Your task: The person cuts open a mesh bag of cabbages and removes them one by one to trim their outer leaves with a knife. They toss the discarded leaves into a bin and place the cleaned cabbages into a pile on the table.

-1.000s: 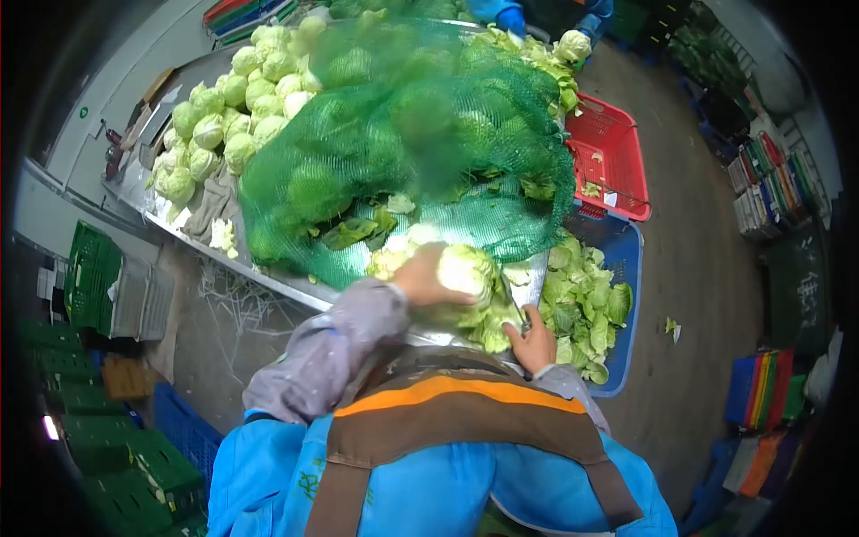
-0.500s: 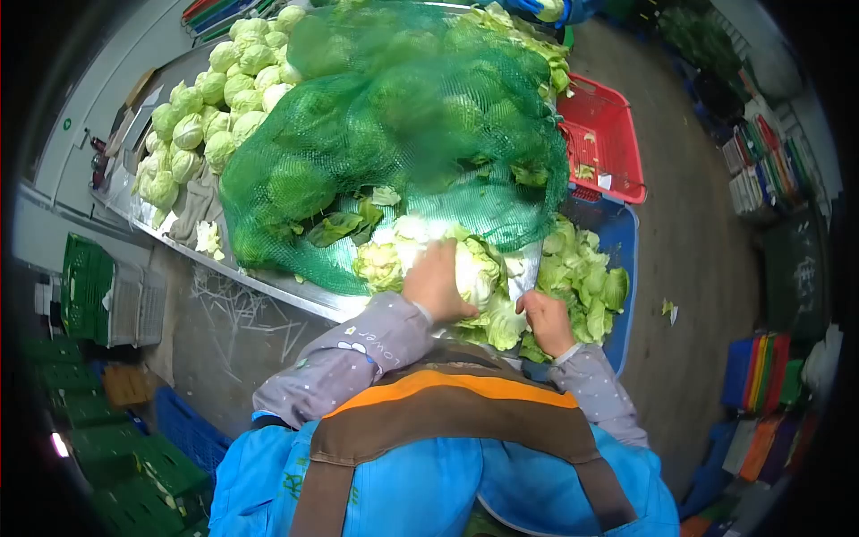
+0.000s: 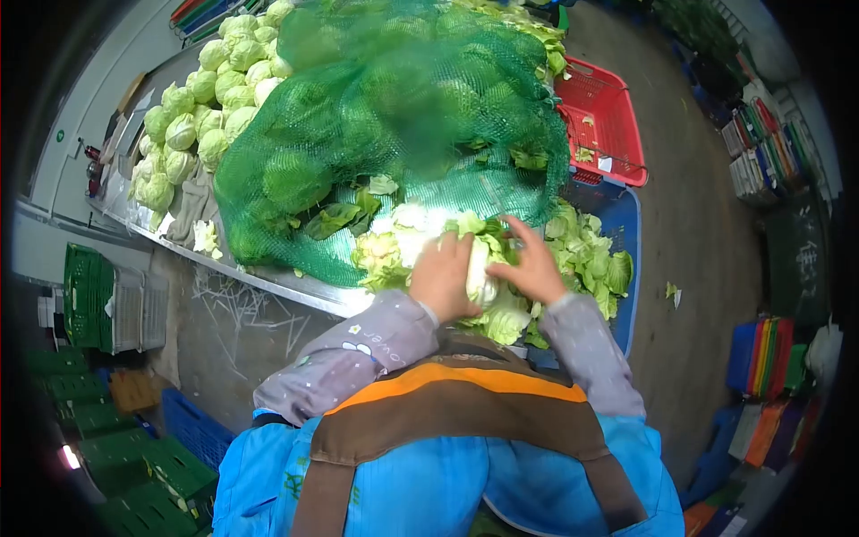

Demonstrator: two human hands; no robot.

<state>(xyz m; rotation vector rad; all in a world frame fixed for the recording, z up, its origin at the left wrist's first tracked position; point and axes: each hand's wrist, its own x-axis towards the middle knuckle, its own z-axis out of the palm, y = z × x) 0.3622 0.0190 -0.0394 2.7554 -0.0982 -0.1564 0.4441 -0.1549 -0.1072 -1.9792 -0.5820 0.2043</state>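
A pale cabbage head (image 3: pixel 484 276) with loose outer leaves sits at the near edge of the metal table, between my two hands. My left hand (image 3: pixel 445 279) is wrapped over its left side, the fingertips partly hidden. On the right, my right hand (image 3: pixel 537 268) is at the cabbage with thumb and fingers apart; whether it presses on a leaf is hard to tell. Trimmed leaves (image 3: pixel 380 255) lie left of my left hand. Just behind is a green mesh sack (image 3: pixel 304 179) full of cabbages.
Trimmed cabbages (image 3: pixel 210 112) are piled at the back left, near a grey cloth (image 3: pixel 191 210). A blue crate (image 3: pixel 629 219) of leaves stands to the right, with a red crate (image 3: pixel 637 134) beyond it. Green crates (image 3: pixel 88 295) stand at left, and plastic strips (image 3: pixel 237 309) litter the floor.
My right hand has moved up and left from the table's edge by the blue crate to the cabbage, its fingers spreading. My left hand has stayed on the cabbage, shifting slightly right.
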